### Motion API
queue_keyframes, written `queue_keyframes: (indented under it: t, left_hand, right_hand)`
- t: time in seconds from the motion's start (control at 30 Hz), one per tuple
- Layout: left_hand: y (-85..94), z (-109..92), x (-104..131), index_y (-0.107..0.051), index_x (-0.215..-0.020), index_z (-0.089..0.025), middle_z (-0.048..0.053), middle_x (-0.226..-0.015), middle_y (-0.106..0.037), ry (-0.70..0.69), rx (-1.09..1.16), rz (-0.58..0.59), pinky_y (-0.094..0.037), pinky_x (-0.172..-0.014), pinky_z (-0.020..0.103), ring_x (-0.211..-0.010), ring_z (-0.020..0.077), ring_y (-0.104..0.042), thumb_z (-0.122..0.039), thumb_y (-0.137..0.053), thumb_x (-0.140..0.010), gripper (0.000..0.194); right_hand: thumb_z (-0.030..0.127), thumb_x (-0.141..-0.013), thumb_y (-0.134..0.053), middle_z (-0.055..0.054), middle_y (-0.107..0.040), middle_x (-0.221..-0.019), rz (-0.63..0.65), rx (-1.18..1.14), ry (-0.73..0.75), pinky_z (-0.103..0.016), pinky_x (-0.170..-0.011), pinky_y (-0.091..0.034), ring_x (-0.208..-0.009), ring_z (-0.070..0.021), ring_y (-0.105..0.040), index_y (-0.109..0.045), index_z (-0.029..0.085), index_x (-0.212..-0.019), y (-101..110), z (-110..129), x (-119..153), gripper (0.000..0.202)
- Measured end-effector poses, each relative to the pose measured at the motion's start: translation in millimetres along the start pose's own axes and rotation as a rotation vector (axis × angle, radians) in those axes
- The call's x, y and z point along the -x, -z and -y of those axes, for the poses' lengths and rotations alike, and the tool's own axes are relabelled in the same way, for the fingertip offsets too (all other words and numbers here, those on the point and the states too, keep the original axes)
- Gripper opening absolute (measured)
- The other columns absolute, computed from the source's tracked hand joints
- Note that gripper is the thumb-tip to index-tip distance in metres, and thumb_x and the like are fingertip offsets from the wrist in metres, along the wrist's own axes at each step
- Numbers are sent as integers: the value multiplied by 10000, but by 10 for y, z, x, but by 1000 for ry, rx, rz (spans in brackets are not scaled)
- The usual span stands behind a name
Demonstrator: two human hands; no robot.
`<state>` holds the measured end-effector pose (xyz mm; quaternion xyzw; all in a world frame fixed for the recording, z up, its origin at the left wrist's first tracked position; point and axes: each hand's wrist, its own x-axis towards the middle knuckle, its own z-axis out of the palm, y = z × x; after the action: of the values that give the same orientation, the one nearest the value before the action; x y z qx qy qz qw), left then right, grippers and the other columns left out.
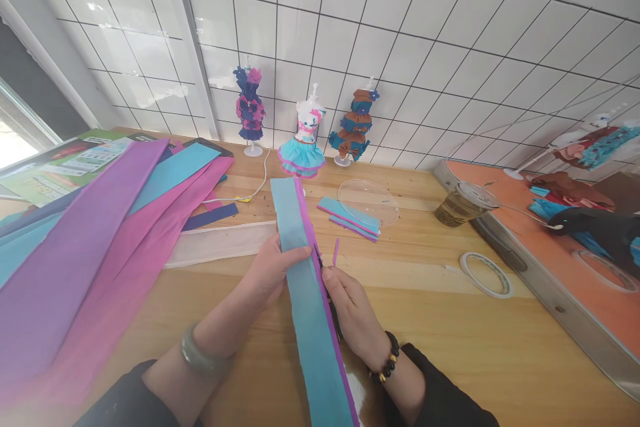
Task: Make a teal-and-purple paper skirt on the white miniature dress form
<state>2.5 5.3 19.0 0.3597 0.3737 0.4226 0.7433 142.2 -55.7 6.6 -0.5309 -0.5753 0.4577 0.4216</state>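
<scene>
A long light-blue crepe paper strip (313,307) with a purple edge runs down the middle of the view. My left hand (267,270) grips it from the left, thumb lying on top. At its purple edge, my right hand (353,310) is closed round dark scissors (319,256), whose blades touch the edge; the handles are mostly hidden by the hand and paper. A thin purple paper scrap (336,251) is just above the right fingers. Beyond lie short blue strips with purple edges (350,217), partly under a clear round plastic lid (370,202).
Crepe paper sheets (95,233) pile up on the left, near a pale strip (225,245). Small dress forms, one in a blue skirt (301,157), stand by the tiled wall. On the right are a lidded cup (465,203), a tape roll (487,274) and an orange case (525,213).
</scene>
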Motion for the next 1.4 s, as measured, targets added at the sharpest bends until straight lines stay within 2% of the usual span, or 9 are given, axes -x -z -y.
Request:
queue_keyframes:
  t: [0.2, 0.43, 0.97, 1.2, 1.4]
  left_hand:
    - [9, -3, -10, -594, -811, -159, 16, -728, -647, -14, 13, 13, -484, -630, 289, -654, 159, -600, -234, -728, -661, 215]
    - [11, -26, -16, -592, -794, -156, 2, -668, -621, 22, 6, -34, -481, -558, 254, -589, 133, -577, -283, -709, -695, 199]
    - [25, -15, -24, -595, -779, -146, -1, -636, -630, 32, 16, -41, -504, -537, 250, -566, 134, -595, -214, -708, -686, 161]
    - [28, -2, -25, -615, -851, -131, 56, -775, -676, 60, -19, -59, -517, -606, 283, -662, 167, -626, -225, -705, -687, 209]
    - [32, 0, -33, -604, -842, -133, 55, -769, -675, 31, 3, -71, -514, -631, 303, -668, 174, -627, -220, -708, -679, 212]
  right_hand:
    - [418, -924, -334, 36, -335, -631, 7, -59, 0, -244, -554, -304, -587, -117, -315, -344, 204, -646, -9, -14, 10, 351]
    - [434, -930, -308, 32, -331, -648, 58, -24, -8, -250, -573, -295, -607, -119, -310, -363, 198, -661, -2, -3, 7, 362]
    - [447, -930, -305, 38, -312, -637, 84, 27, -26, -251, -569, -286, -600, -114, -298, -331, 200, -649, 9, -13, 17, 375]
    - [432, -921, -339, 31, -364, -633, 72, -7, -51, -246, -563, -306, -596, -113, -329, -390, 187, -655, 0, -26, 5, 365]
    - [442, -909, -358, 1, -465, -682, 62, -71, -79, -255, -614, -351, -650, -131, -395, -480, 169, -691, 6, 32, -9, 370]
